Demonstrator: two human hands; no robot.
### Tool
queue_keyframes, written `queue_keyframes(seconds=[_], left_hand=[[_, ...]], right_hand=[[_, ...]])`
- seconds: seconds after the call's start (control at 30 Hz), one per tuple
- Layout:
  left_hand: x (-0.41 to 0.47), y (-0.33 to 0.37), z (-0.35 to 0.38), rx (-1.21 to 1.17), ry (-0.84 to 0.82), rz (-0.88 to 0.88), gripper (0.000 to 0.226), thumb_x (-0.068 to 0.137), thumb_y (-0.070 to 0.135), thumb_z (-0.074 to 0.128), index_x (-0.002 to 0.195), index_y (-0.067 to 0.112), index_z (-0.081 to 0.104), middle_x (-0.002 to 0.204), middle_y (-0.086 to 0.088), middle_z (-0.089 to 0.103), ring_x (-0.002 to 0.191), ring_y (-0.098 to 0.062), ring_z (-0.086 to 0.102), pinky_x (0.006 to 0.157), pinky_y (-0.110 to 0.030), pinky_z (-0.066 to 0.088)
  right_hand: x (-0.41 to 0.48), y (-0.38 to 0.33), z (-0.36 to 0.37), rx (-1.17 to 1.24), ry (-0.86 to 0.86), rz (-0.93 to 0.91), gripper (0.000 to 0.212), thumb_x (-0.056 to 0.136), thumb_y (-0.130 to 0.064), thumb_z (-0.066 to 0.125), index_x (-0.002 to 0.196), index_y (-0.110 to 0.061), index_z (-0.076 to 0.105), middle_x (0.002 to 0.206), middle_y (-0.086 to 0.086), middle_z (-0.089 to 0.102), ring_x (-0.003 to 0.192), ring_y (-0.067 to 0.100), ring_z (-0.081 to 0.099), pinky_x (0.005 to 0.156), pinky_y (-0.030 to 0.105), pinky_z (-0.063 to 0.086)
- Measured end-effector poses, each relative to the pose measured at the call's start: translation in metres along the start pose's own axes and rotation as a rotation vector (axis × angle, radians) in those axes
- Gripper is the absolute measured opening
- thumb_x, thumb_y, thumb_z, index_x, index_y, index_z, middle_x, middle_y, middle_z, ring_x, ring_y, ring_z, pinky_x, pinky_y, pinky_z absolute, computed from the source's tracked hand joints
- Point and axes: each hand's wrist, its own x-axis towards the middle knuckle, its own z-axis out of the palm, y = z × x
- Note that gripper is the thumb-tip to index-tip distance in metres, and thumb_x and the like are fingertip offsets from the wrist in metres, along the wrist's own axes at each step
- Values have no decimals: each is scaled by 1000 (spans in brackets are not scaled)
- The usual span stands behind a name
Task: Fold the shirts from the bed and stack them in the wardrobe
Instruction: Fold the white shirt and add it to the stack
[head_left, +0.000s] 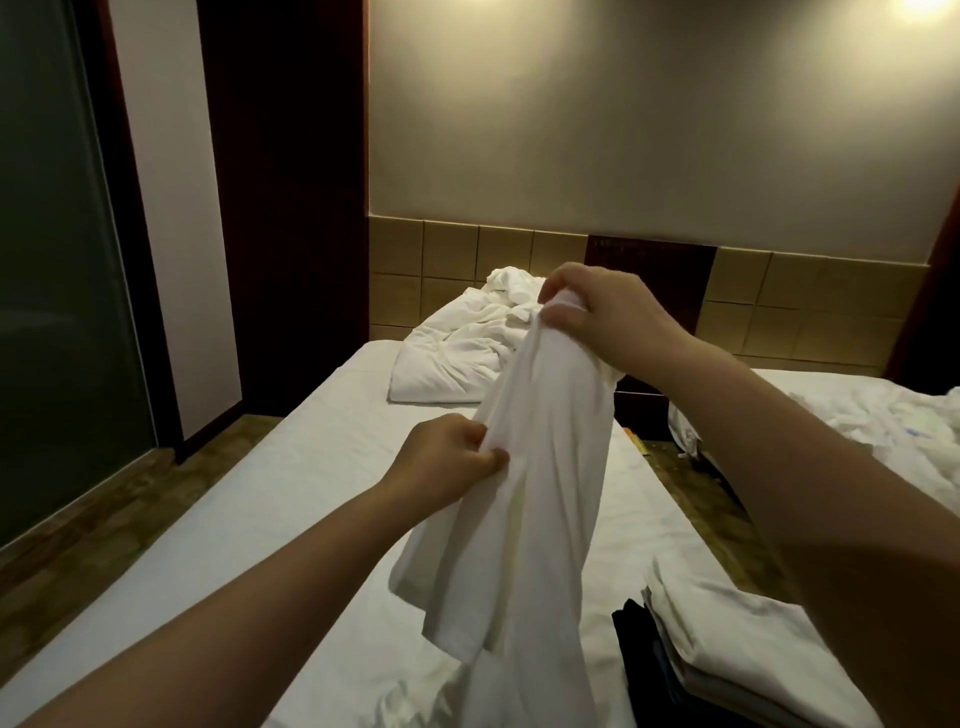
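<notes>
A white shirt (535, 499) hangs bunched and unfolded above the bed (291, 483). My right hand (602, 312) grips its top end, raised at about the height of the headboard. Lower and to the left, my left hand (447, 462) pinches an edge of the same shirt. The shirt's lower part trails down onto the sheet near the bottom of the view. At the lower right lies a stack of folded clothes (727, 654), pale pieces over dark ones.
A crumpled white duvet and pillow (457, 348) sit at the head of the bed. A second bed (883, 415) with rumpled bedding stands to the right across a narrow floor gap (675, 467). A frosted glass panel (57, 260) lines the left.
</notes>
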Motion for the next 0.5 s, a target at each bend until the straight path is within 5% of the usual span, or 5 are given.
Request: queue_keyframes(seconds=[0.17, 0.27, 0.4, 0.5], left_hand=[[-2, -22, 0, -192, -15, -34, 54, 80, 52, 56, 84, 0, 68, 81, -12, 64, 76, -21, 57, 73, -40, 48], [2, -32, -19, -393, -22, -25, 65, 72, 55, 61, 85, -8, 66, 76, -7, 56, 73, -17, 50, 70, -32, 40], [11, -28, -46, -301, 143, 101, 45, 90, 35, 57, 82, -8, 66, 71, -10, 55, 67, -17, 48, 64, -28, 37], [19, -15, -70, -229, 223, 191, 26, 88, 27, 61, 68, 12, 68, 60, 4, 56, 61, -8, 47, 59, -22, 35]], right_hand=[[-9, 10, -5, 114, -3, 59, 17, 79, -28, 72, 94, -24, 67, 98, -11, 56, 93, 8, 48, 79, 22, 39], [-11, 24, -13, 113, -97, 133, 21, 79, -29, 72, 98, -29, 63, 103, -11, 54, 99, 11, 48, 89, 30, 40], [-14, 37, -25, 184, -277, 335, 30, 82, -30, 69, 109, -18, 66, 96, -6, 58, 98, 19, 54, 89, 34, 44], [-13, 39, -28, 129, -258, 415, 36, 88, -37, 60, 114, -14, 62, 99, 3, 59, 97, 23, 56, 84, 34, 46]])
